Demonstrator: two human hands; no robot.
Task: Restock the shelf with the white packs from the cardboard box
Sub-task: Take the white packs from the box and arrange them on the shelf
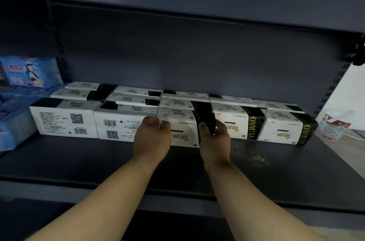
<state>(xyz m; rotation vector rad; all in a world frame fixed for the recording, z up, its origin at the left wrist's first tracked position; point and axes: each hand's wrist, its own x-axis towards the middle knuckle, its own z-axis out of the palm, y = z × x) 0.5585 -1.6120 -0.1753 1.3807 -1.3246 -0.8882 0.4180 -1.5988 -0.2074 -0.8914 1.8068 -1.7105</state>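
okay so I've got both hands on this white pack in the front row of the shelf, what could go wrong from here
1. The held pack sticks out ahead of its row; pushing it back unevenly could leave it skewed.
2. The left hand sits at the seam with the neighbouring pack, so fingers might get pinched or nudge that pack.

Packs [126, 124] line the shelf [98, 159] rear (several rows deep), hands [181, 138] before them.

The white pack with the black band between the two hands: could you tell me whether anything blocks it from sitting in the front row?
Nothing visible blocks it. The white pack with the black band is already in the gap between its neighbours on the dark grey metal shelf, gripped by the left hand and right hand. Its front sticks out slightly past the row.
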